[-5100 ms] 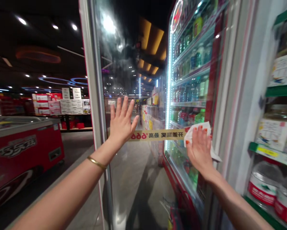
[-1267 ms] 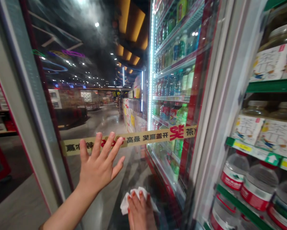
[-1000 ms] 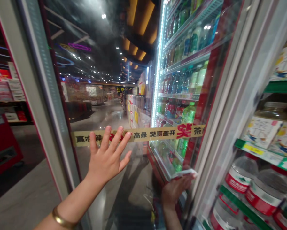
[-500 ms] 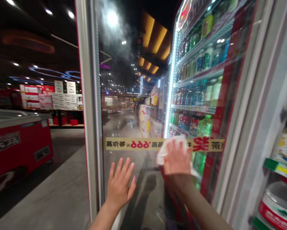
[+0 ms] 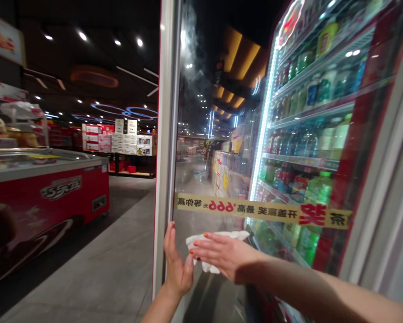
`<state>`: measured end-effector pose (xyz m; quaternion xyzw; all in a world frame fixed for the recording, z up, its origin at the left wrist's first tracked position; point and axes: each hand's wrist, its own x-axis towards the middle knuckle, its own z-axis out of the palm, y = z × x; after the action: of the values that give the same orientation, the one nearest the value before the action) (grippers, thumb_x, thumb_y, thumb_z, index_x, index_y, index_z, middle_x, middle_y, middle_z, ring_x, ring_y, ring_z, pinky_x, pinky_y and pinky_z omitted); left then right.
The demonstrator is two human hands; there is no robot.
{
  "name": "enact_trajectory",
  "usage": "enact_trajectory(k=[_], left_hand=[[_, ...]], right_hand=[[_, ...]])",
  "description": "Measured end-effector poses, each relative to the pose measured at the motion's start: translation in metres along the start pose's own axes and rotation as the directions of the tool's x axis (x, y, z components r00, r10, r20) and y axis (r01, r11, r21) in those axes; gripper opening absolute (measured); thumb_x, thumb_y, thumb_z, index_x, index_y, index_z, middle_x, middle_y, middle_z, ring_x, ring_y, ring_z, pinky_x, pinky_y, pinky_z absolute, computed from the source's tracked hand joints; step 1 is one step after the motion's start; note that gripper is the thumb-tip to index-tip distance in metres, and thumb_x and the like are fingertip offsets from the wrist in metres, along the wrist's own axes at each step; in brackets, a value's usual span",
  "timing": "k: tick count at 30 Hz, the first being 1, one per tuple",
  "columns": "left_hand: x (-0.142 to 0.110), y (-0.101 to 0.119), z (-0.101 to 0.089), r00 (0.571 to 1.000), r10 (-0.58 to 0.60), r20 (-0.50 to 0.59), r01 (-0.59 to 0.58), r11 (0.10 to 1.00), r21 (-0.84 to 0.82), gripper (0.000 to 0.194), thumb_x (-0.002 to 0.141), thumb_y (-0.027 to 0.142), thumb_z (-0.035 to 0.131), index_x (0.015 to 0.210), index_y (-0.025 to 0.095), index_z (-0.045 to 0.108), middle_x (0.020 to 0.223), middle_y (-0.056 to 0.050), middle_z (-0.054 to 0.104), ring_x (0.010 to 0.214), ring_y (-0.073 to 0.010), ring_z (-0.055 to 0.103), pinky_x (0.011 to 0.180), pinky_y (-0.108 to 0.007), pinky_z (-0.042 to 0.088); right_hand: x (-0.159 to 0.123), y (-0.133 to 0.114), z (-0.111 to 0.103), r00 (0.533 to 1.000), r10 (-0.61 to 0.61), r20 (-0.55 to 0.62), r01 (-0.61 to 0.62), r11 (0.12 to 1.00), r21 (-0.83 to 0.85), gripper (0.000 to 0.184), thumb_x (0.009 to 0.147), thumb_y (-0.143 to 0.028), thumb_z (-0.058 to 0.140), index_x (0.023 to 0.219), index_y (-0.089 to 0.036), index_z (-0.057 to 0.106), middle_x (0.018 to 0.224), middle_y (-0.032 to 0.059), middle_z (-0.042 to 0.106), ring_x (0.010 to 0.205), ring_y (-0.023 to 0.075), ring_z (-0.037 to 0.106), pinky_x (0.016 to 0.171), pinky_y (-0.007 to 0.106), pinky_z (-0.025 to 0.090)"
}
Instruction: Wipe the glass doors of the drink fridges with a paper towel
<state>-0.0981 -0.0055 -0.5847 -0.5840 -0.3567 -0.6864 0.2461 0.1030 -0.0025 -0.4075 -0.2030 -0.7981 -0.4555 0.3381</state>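
White paper tissue is held flat by the right hand, fingers extended and together, against the glass door of a drinks cooler. Left hand, fingers together, stands upright on the glass just beside the white door frame. Printed tan strip runs directly above the grip; bottled drinks stand behind the glass to the right.

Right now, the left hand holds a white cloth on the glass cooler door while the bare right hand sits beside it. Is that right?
Not quite: the head view shows the right hand holding the white cloth, and the bare one beside it on the glass door is the left hand.
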Motion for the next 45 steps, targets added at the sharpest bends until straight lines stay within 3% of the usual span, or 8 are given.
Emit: enact_trajectory(k=[3, 9, 18, 28, 36, 40, 42, 45], left_hand=[[0.002, 0.002, -0.008, 1.000, -0.005, 0.029, 0.004, 0.999, 0.034, 0.074, 0.107, 0.035, 0.048, 0.176, 0.023, 0.023, 0.182, -0.016, 0.031, 0.169, -0.0254, 0.033, 0.136, -0.048, 0.036], [0.002, 0.022, 0.001, 0.989, -0.136, -0.054, 0.135, 0.991, -0.010, 0.068, 0.109, 0.038, 0.045, 0.174, 0.025, 0.030, 0.178, -0.014, 0.038, 0.162, -0.0248, 0.044, 0.136, -0.046, 0.036], [0.029, 0.032, 0.009, 0.998, -0.064, 0.004, 0.064, 0.998, -0.024, 0.069, 0.111, 0.041, 0.042, 0.176, 0.027, 0.023, 0.186, -0.010, 0.020, 0.172, -0.0239, 0.025, 0.140, -0.047, 0.029], [0.063, 0.005, 0.028, 0.800, 0.484, 0.356, -0.595, 0.720, 0.358, 0.073, 0.101, 0.042, 0.066, 0.169, 0.029, 0.043, 0.176, -0.002, 0.043, 0.174, -0.0298, 0.016, 0.145, -0.057, 0.003], [0.132, 0.026, 0.066, 0.953, 0.210, 0.217, -0.290, 0.840, 0.459, 0.084, 0.103, 0.037, 0.062, 0.177, 0.032, 0.021, 0.185, -0.007, 0.014, 0.175, -0.0322, 0.003, 0.142, -0.068, 0.004], [0.079, 0.023, 0.048, 0.599, 0.602, 0.529, -0.749, 0.654, 0.105, 0.065, 0.103, 0.050, 0.062, 0.166, 0.048, 0.043, 0.180, 0.010, 0.035, 0.173, -0.0205, 0.018, 0.144, -0.048, 0.011], [0.071, 0.008, 0.026, 0.508, 0.682, 0.526, -0.802, 0.598, -0.002, 0.053, 0.106, 0.053, 0.056, 0.158, 0.055, 0.051, 0.176, 0.019, 0.039, 0.171, -0.0112, 0.021, 0.141, -0.032, 0.019], [0.110, -0.011, 0.019, 0.674, 0.579, 0.459, -0.691, 0.714, 0.113, 0.065, 0.106, 0.043, 0.057, 0.169, 0.040, 0.040, 0.185, 0.005, 0.022, 0.174, -0.0202, 0.008, 0.144, -0.046, 0.011]], right_hand=[[0.032, 0.029, -0.001, 0.972, -0.231, -0.051, 0.234, 0.971, 0.048, 0.061, 0.105, -0.031, 0.051, 0.166, -0.028, 0.047, 0.174, -0.0044, 0.048, 0.166, 0.0138, 0.033, 0.138, 0.039, 0.023], [0.110, 0.060, 0.014, 0.960, 0.212, -0.183, -0.212, 0.977, 0.018, 0.070, 0.111, -0.027, 0.043, 0.173, -0.006, 0.020, 0.184, 0.0153, 0.026, 0.173, 0.0352, 0.014, 0.138, 0.071, 0.011], [-0.041, -0.085, 0.068, 0.990, -0.014, -0.138, 0.022, 0.998, 0.059, 0.053, 0.105, -0.037, 0.045, 0.154, -0.029, 0.064, 0.171, -0.0124, 0.051, 0.171, 0.0126, 0.021, 0.139, 0.030, 0.029], [-0.150, 0.046, 0.020, 0.934, 0.304, -0.185, -0.318, 0.946, -0.052, 0.073, 0.104, -0.034, 0.054, 0.174, -0.031, 0.033, 0.173, 0.0046, 0.046, 0.167, 0.0277, 0.037, 0.140, 0.062, 0.024], [-0.238, 0.117, 0.008, 0.843, 0.487, -0.227, -0.495, 0.869, 0.026, 0.066, 0.108, -0.057, 0.043, 0.171, -0.042, 0.036, 0.174, 0.0079, 0.045, 0.168, 0.0267, 0.029, 0.139, 0.056, 0.019], [-0.238, 0.113, 0.011, 0.850, 0.488, -0.196, -0.510, 0.857, -0.075, 0.070, 0.109, -0.051, 0.045, 0.174, -0.029, 0.033, 0.174, 0.0129, 0.047, 0.166, 0.0327, 0.037, 0.137, 0.064, 0.024], [-0.236, 0.113, 0.011, 0.869, 0.466, -0.167, -0.489, 0.861, -0.142, 0.074, 0.107, -0.047, 0.049, 0.174, -0.021, 0.032, 0.175, 0.0164, 0.044, 0.167, 0.0349, 0.036, 0.136, 0.066, 0.024], [-0.236, 0.116, 0.011, 0.896, 0.419, -0.148, -0.442, 0.875, -0.199, 0.073, 0.104, -0.043, 0.054, 0.171, -0.019, 0.039, 0.175, 0.0164, 0.045, 0.167, 0.0328, 0.035, 0.137, 0.062, 0.023]])
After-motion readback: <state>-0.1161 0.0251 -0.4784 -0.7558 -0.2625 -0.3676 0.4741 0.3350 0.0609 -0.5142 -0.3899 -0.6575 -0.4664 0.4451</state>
